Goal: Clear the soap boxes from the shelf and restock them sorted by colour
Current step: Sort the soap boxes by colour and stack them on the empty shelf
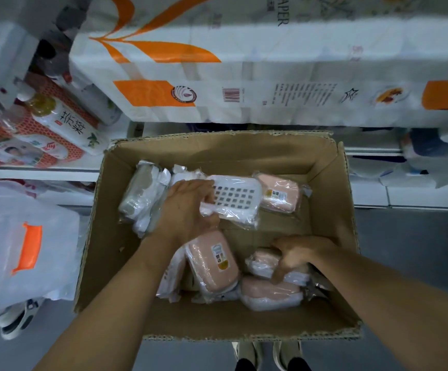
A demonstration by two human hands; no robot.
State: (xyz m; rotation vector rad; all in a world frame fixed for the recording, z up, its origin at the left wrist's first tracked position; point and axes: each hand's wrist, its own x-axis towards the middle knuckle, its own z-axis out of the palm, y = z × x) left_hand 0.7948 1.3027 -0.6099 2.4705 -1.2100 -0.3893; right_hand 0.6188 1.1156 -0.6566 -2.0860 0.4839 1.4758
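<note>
Inside carton (115, 236) — left hand (188, 210) grips white soap box (233, 199).

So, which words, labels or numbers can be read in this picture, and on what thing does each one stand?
"PAPER": on the toilet paper pack, printed sideways.
"芳" and another large character: on the bottle; I am not sure of either.
Barcode and small print on the pack: too small.
Stickers on the pink soap boxes: too blurred.

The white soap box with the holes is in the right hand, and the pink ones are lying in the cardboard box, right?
Not quite: the left hand holds the white soap box, as the head view shows. The right hand is down among the pink ones lying in the cardboard box.
</note>
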